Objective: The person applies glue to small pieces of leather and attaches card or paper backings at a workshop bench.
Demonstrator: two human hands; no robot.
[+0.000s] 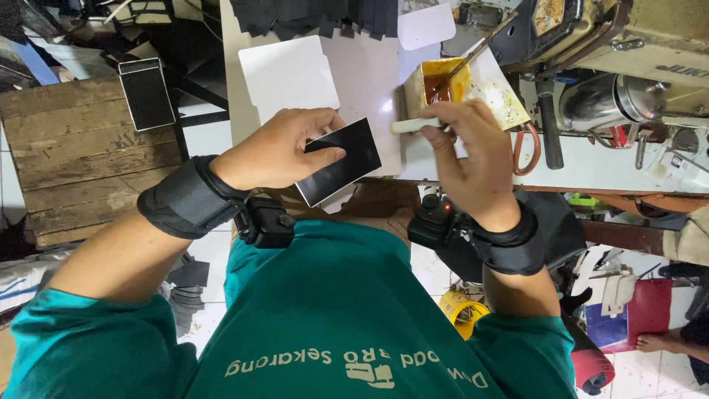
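The left hand (277, 151) grips a black rectangular piece (341, 160), with the thumb on its upper face and the other fingers closed around its left edge. The piece is tilted and sits over the front edge of the counter (369, 81), just in front of a white cut-out sheet (288, 74) that lies flat on the counter. The right hand (469, 151) is closed around a pale stick-like handle (412, 125), which points to the left toward the black piece; the tip of it is close to the piece but I cannot tell if they touch. Just behind the right hand stands a small open container with orange-brown glue (437, 83), and a thin stick (476, 50) leans in it. To the right of the container, a pair of scissors with orange handles (526, 148) lies on the counter, partly hidden by the right hand. Far to the left of the black piece, a wooden pallet (74, 159) lies on the floor.
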